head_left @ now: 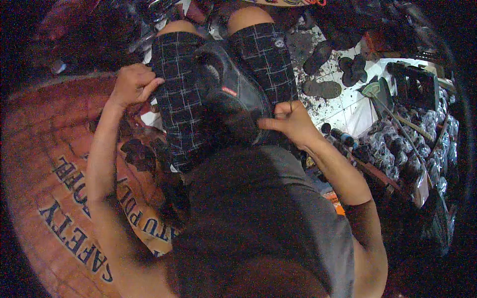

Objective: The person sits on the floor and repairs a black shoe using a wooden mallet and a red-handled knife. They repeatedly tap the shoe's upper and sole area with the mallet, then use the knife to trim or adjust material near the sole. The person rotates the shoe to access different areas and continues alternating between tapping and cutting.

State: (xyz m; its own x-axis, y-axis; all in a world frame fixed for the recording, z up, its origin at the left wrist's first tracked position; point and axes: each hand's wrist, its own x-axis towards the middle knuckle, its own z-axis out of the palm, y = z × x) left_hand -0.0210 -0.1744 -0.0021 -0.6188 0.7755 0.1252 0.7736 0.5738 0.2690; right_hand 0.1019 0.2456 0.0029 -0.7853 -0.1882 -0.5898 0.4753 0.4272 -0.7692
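Observation:
A black shoe point(231, 84) with a small red tag lies across my lap, between the thighs of my dark checked shorts point(180, 89). Its toe or heel end near my belly is in dark shadow. My left hand point(135, 84) is closed and raised beside my left thigh, apart from the shoe. Whatever its fingers pinch, perhaps something thin, is too small to make out. On the other side, my right hand point(293, 121) is closed by the shoe's right edge, thumb pointing at it. I cannot tell whether it touches the shoe or what its fingers hold.
An orange-brown printed sheet point(59, 198) spreads out on my left. Several dark shoe soles point(322, 89) lie on the dirty white tiled floor point(355, 116) ahead to the right. Farther right are many plastic-wrapped items point(397, 144), a long thin stick and a dark crate point(415, 84).

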